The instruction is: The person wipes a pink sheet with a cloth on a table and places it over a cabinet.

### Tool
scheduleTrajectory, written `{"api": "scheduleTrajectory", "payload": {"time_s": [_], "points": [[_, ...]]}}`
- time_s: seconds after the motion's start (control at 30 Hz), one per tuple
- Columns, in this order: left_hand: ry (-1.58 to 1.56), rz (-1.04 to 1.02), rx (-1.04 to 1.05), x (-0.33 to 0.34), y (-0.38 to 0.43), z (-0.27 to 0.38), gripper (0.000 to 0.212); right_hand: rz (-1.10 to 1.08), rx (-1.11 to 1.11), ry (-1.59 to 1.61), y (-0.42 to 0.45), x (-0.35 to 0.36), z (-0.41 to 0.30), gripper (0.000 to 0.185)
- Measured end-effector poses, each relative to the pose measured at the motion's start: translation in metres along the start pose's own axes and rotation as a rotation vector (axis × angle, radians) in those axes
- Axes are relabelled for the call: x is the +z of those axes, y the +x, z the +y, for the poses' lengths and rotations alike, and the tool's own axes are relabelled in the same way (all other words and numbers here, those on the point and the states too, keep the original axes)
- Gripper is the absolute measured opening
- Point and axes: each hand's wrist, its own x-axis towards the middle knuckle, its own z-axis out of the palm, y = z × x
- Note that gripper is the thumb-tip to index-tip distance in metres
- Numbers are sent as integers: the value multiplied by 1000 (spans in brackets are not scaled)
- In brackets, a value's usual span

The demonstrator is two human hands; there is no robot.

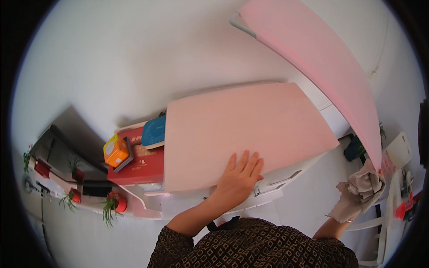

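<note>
My left hand (240, 176) lies palm down, fingers a little apart, on the near edge of a pink cabinet top (248, 124). At the right, a crumpled grey-beige cloth (360, 192) is in my right hand (380, 172), which it mostly hides. The cloth and hand are at the lower tip of a long pink panel or cover (321, 57) that curves up along the wall. A grey bent rod (242, 26) shows at its upper left end.
Left of the top are a red box (134, 171) with writing, a blue case (154, 132) and an orange-yellow box (115, 152). Farther left stand a television (70, 154) and potted plants (117, 202). A white chair (385, 214) and a dark pot (353, 149) are at the right.
</note>
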Motion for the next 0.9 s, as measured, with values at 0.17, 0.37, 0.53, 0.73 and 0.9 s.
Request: {"api": "scheduleTrajectory", "payload": {"time_s": [0.17,0.37,0.53,0.73,0.9], "points": [[16,31,-9,1,2,2,41,203,2,93,-56,80,-30,56],[32,74,-46,-5,7,10,43,-80,-258,-220,9,-10,20,31],[48,42,-32,-3,8,9,45,-36,-112,12,-3,14,6,26],[41,41,-20,-3,10,9,44,-82,-127,-261,26,-22,29,30],[-23,59,-35,-4,11,8,45,-187,-351,-421,25,-31,32,34]]}}
